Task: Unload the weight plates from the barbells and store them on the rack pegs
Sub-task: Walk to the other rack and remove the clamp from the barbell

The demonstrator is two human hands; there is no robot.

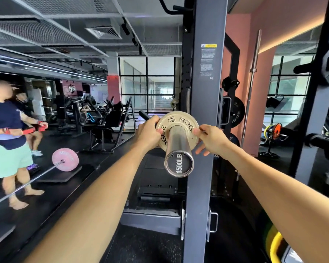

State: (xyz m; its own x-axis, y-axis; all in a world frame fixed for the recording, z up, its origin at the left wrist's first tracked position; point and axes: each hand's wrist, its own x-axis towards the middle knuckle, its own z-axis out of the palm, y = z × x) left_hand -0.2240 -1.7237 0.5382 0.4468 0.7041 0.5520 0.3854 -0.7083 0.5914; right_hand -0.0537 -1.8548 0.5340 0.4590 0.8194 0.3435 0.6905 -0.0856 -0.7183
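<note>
Left hand (148, 130): fingers curled over the left rim of the small plate, thumb pressed on its face, gripping it.
Right hand (210, 138): thumb and forefinger pinch the plate's right rim; the lower fingers hang loosely spread below it.
Small plate (176, 120): a thin round disc of pale, dull metal with raised black lettering around its face; it sits on the barbell sleeve, well back from the sleeve's end.
Barbell sleeve (178, 147): a smooth, polished steel cylinder pointing toward the camera, with a round black end cap (179, 165) printed in white.
Rack upright (207, 92): a square, matte dark-grey steel post just behind and to the right of the plate, with a white printed label high on it.
Stored plates (235, 113): black round discs hanging behind the upright, beside a pink wall.
Floor (68, 190): black and rubbery.
Pink bumper plate (65, 159): a thick matte disc on a thin steel bar, resting on a dark mat to the left.
Bystander (6, 133): stands at far left in a dark shirt and mint shorts.
</note>
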